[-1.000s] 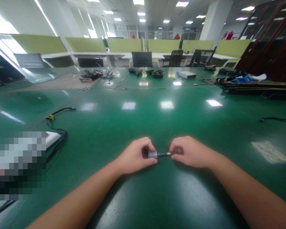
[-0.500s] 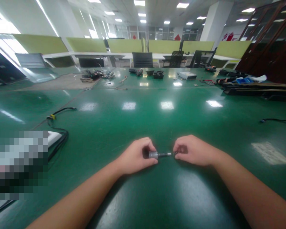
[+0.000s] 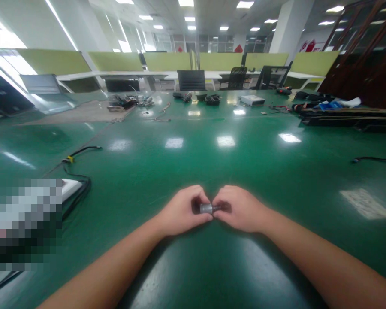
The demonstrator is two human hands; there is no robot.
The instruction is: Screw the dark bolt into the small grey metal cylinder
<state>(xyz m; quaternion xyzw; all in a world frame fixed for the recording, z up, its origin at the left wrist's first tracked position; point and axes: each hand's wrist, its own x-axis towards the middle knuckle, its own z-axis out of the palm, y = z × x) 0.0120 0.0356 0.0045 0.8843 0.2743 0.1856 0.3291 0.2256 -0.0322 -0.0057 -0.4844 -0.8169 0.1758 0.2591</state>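
My left hand (image 3: 182, 210) is closed, thumb and fingers gripping a small grey metal cylinder (image 3: 206, 208) that lies level just above the green table. A thin dark shaft (image 3: 217, 208) runs from the cylinder's right end into the curl of my right hand (image 3: 241, 210). That hand is closed as well, its fingertips pinching around the shaft close to the cylinder. A small dark part held there is mostly hidden by the fingers, so its kind cannot be made out. The fingertips of both hands almost touch.
The glossy green table (image 3: 193, 163) stretches ahead. A blurred-out object (image 3: 22, 219) and black cables (image 3: 83, 186) lie at left. Another cable (image 3: 376, 159) is at right. Farther back are tangled parts (image 3: 131, 101), a flat white box (image 3: 252, 100) and stacked dark strips (image 3: 341, 118).
My right hand has moved left, bringing the small dark part from beyond the shaft's tip to around the shaft, beside the cylinder. My left hand has stayed nearly still.
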